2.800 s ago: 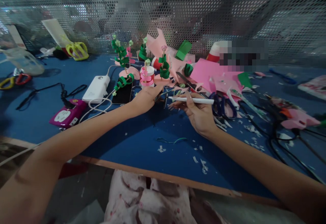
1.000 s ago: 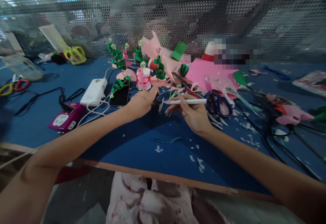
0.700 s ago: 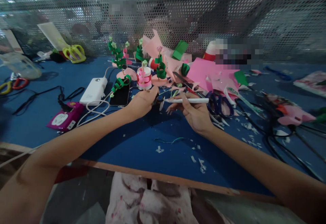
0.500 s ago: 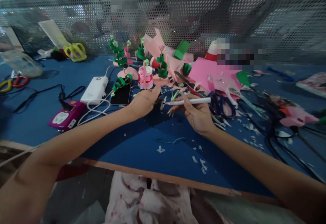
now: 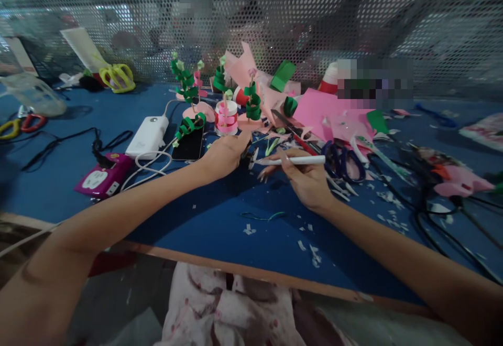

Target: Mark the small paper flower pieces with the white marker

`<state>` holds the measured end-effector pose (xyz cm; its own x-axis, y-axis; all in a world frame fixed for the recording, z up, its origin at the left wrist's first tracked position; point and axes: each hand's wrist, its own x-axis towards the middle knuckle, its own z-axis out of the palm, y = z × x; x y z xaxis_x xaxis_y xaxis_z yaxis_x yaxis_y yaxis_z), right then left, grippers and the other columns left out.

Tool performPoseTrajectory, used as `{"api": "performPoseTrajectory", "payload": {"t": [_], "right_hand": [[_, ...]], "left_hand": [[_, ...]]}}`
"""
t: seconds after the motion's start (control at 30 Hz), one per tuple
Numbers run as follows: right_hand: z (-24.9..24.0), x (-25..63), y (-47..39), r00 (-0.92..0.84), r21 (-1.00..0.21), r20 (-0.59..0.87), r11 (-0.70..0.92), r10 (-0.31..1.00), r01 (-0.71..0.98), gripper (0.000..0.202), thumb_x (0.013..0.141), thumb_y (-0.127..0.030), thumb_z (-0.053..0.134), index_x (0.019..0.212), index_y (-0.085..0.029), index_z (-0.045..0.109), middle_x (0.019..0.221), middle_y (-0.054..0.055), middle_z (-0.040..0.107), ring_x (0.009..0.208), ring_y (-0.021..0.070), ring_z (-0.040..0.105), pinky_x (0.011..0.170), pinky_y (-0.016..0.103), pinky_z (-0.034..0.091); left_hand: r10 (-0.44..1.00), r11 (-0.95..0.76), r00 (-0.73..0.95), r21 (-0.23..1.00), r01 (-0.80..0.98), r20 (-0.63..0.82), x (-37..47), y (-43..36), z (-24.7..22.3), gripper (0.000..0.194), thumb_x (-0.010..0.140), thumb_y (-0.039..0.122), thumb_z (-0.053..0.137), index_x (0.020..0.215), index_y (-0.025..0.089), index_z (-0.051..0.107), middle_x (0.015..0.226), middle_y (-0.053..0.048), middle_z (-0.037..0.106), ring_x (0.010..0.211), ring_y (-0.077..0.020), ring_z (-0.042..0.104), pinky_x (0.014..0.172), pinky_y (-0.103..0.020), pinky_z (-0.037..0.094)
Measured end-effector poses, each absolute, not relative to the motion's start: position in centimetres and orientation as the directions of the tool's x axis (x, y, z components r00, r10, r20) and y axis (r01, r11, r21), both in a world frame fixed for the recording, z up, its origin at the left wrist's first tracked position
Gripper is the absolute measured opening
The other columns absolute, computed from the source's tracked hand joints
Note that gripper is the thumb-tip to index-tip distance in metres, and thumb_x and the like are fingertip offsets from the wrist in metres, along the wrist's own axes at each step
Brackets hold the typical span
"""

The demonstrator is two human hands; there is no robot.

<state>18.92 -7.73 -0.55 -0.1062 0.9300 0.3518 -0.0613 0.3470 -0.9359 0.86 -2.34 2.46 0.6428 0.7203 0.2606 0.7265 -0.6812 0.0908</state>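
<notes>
My right hand (image 5: 310, 181) is closed on a white pen (image 5: 302, 160), whose tip points left toward a small whitish piece (image 5: 253, 158). That piece stands at the fingertips of my left hand (image 5: 226, 157), which are pressed together; what exactly they grip is hidden. Just behind my left hand a pink paper spiral on a stick (image 5: 225, 115) stands in front of a red and white cup. A black phone (image 5: 188, 144) lies left of it, with a green paper spiral (image 5: 190, 126) across its top.
Blue-handled scissors (image 5: 346, 162) and pink paper (image 5: 326, 110) lie right of centre. To the left are a white power bank (image 5: 148, 136), a purple power adapter (image 5: 104, 177) and cables. White scraps (image 5: 314, 256) dot the blue table (image 5: 220, 225). Perforated metal stands behind.
The whole view has shifted slightly. Both hands keep nearly the same pose, and the pen tip remains beside the small whitish piece.
</notes>
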Motion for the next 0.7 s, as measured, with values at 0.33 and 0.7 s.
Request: {"api": "performPoseTrajectory", "payload": {"t": [0.33,0.7], "right_hand": [[-0.16,18.72,-7.91,-0.119,-0.923,0.382,0.384,0.916,-0.007,0.019,0.077,-0.041,0.059,0.08,-0.022,0.063,0.066,0.001,0.067,0.061,0.0169,0.065,0.063,0.035,0.055],[0.33,18.31,-8.25,-0.039,-0.879,0.458,0.459,0.888,0.132,0.022,0.078,-0.043,0.057,0.081,-0.023,0.064,0.074,0.003,0.068,0.063,0.0163,0.065,0.063,0.034,0.055]], "left_hand": [[0.708,-0.7,0.652,0.149,0.698,0.27,0.78,-2.04,2.61,0.055,0.067,0.0,0.038,0.121,0.009,0.034,0.074,-0.006,0.057,0.067,-0.0168,0.055,0.059,-0.026,0.042],[0.673,-0.733,0.677,0.149,0.663,0.299,0.72,-1.39,2.35,0.065,0.066,0.002,0.041,0.129,0.01,0.028,0.08,-0.005,0.055,0.07,-0.0151,0.051,0.061,-0.025,0.041]]}}
